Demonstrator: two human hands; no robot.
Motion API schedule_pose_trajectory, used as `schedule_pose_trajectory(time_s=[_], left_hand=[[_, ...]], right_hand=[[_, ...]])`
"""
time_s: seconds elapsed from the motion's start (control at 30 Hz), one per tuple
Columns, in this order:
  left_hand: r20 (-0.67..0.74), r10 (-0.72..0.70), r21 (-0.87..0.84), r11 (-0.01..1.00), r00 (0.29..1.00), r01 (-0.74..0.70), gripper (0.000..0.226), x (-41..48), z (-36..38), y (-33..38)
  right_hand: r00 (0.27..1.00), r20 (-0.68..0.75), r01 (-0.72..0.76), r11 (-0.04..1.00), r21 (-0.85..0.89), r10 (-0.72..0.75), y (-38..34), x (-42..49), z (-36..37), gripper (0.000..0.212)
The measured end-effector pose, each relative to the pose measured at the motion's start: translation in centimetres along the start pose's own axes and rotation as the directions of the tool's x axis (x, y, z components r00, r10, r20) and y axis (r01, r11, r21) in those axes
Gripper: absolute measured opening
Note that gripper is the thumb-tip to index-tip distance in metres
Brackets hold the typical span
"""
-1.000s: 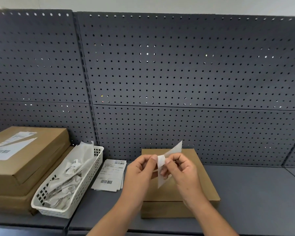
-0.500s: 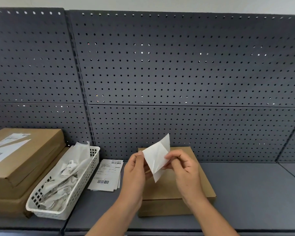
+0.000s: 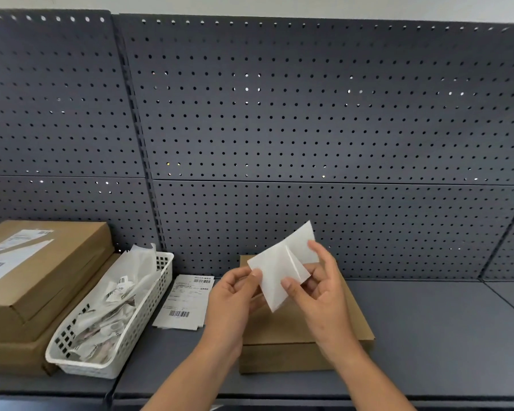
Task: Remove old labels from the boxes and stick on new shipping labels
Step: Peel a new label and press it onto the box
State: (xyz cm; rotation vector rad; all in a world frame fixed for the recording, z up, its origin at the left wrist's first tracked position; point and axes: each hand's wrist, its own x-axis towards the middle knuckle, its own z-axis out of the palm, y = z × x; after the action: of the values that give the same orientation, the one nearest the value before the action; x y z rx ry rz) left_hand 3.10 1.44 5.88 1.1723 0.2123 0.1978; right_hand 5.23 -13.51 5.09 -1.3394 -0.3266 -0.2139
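While the white label sheet [image 3: 275, 271] was a narrow folded wedge half a second ago, I now see it spread wider, its two layers parting along a crease. The left hand [image 3: 232, 295] pinches its left edge and the right hand [image 3: 324, 292] pinches the right flap, both held just above the brown box [image 3: 347, 330]. The basket [image 3: 149, 327] of scraps sits unchanged at left.
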Motion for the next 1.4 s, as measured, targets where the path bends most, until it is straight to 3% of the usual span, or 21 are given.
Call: schedule_pose_trajectory(time_s=[0.07, 0.1, 0.2, 0.27, 0.53, 0.87, 1.1, 1.4], left_hand=[[-0.026, 0.027, -0.002, 1.0, 0.999, -0.027, 0.018, 0.3, -0.5, -0.2], [-0.033, 0.037, 0.001, 0.999, 0.999, -0.037, 0.017, 0.4, -0.7, -0.3], [-0.051, 0.058, 0.025, 0.998, 0.997, -0.057, 0.015, 0.8, -1.3, -0.5], [-0.072, 0.067, 0.039, 0.997, 0.995, -0.064, 0.014, 1.3, -1.8, -0.7], [-0.128, 0.056, 0.114, 0.993, 0.99, -0.042, 0.015, 2.9, -3.5, -1.3], [-0.248, 0.041, 0.132, 0.991, 0.968, -0.009, 0.014, 4.9, -7.0, -1.4], [-0.329, 0.089, -0.032, 0.994, 0.94, -0.105, 0.013, 5.2, -8.8, 0.6], [-0.408, 0.222, -0.103, 0.952, 0.886, -0.287, 0.013, 2.9, -10.5, 4.2]], right_hand=[[0.999, -0.021, -0.043, 0.999, 0.002, 0.043, 0.2, 0.1, -0.1, 0.076], [0.997, -0.045, -0.065, 0.998, -0.021, 0.064, 0.5, 0.2, -0.3, 0.069], [0.99, -0.096, -0.113, 0.989, -0.096, 0.104, 0.7, 0.1, -0.9, 0.019], [0.991, -0.09, -0.105, 0.987, -0.119, 0.095, 0.6, 0.0, -1.3, 0.007], [0.983, -0.165, -0.095, 0.994, -0.05, 0.086, -0.4, 0.0, -2.1, 0.005], [0.969, -0.241, -0.044, 0.996, 0.08, 0.063, -2.1, 0.1, -2.9, 0.031], [0.863, -0.502, 0.037, 0.982, 0.184, 0.062, -1.2, 1.5, -3.4, 0.009], [0.919, -0.394, 0.023, 0.999, 0.044, -0.003, 0.6, 1.4, 1.4, 0.01]])
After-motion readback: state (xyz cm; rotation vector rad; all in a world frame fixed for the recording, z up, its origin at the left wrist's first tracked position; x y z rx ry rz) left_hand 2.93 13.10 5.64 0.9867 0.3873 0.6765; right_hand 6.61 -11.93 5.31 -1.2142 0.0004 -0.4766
